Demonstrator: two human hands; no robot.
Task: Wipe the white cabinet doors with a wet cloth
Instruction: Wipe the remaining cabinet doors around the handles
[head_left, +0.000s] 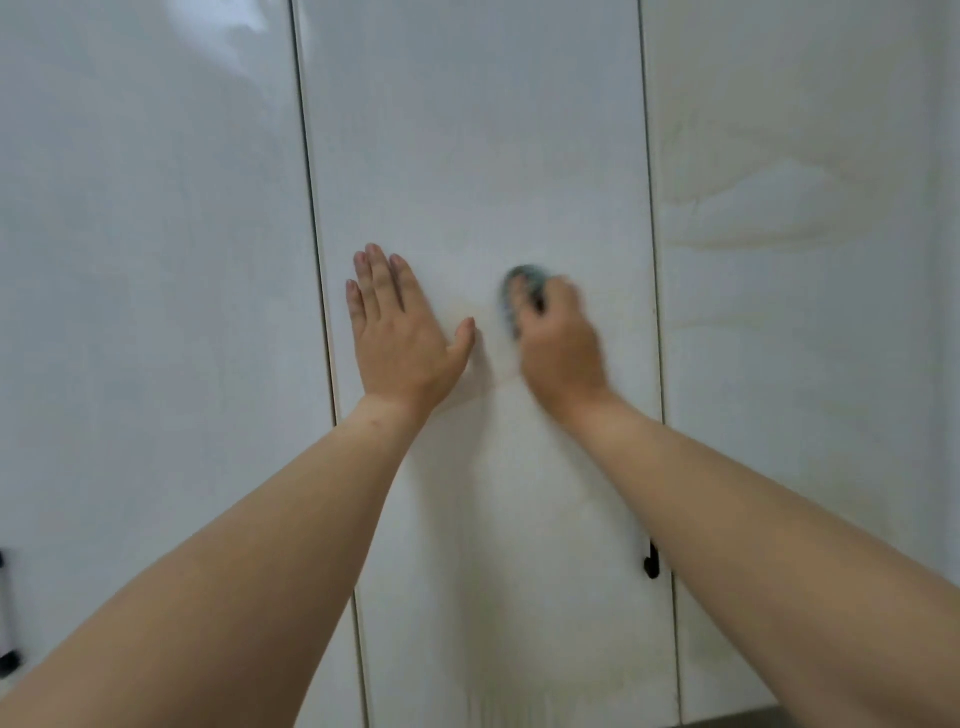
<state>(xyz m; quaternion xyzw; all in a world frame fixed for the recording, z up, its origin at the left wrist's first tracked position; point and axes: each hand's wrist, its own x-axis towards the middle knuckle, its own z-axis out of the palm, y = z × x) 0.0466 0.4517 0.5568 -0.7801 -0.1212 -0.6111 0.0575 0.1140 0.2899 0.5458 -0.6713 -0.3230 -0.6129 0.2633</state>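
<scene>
Three glossy white cabinet doors fill the view. Both my hands are on the middle door (478, 156). My left hand (400, 332) lies flat against it with straight fingers pointing up. To its right, my right hand (558, 338) grips a bunched grey-green cloth (519, 291) and presses it on the same door. The right hand and cloth are blurred by motion. Most of the cloth is hidden under my fingers.
The left door (150, 260) and the right door (810, 260) flank the middle one, with dark gaps between. A black handle (651, 564) shows low on the middle door's right edge. Another black handle (6, 613) sits at the frame's left edge. Wet streaks mark the right door.
</scene>
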